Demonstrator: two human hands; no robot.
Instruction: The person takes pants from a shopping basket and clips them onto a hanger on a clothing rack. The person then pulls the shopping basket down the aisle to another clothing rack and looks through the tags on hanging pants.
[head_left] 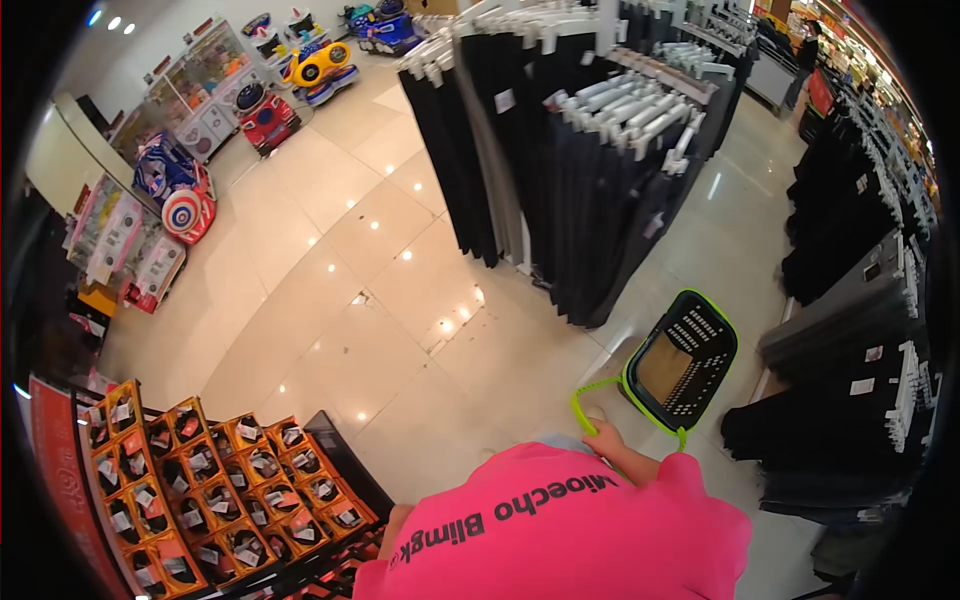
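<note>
My right hand is closed round the lime-green handle of a black shopping basket. The basket hangs tilted at my right side, its green rim toward me. Slots and holes pierce its bottom, where a flat tan patch also shows; I cannot tell whether that is an item or the floor behind. Of my left arm only a small piece of skin appears beside the pink shirt. The left hand itself is hidden, close to a display stand of orange boxes.
Ahead stands a rack of dark trousers on white hangers. More dark garments hang along the right side. Children's rides and claw machines line the far left. Shiny tiled floor lies between. Another person stands far down the aisle.
</note>
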